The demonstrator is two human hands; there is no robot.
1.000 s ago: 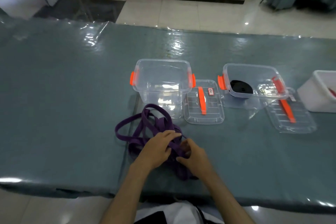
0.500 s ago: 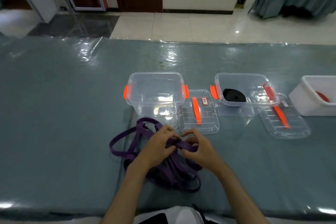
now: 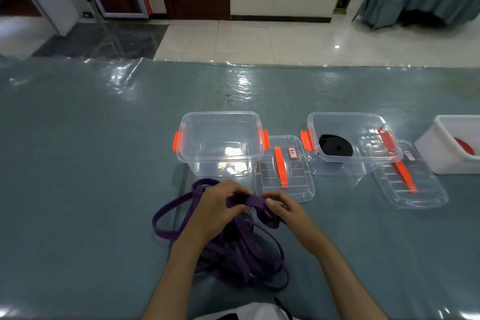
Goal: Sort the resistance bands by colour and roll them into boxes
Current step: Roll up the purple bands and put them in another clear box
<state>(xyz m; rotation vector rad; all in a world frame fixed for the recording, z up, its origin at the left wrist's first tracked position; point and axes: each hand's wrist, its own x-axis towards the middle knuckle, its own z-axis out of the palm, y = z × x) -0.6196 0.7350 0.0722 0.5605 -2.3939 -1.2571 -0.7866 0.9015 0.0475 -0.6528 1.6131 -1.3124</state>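
the purple band [image 3: 223, 254] is lying tangled on the counter [image 3: 78, 189] just in front of the empty clear box [image 3: 219, 138], one flat stretch being pinched between the left hand [image 3: 215, 212] and the right hand [image 3: 284, 209]. the roll is probably being started; the strap is best being kept untwisted and taut so the coil is fitting that box.
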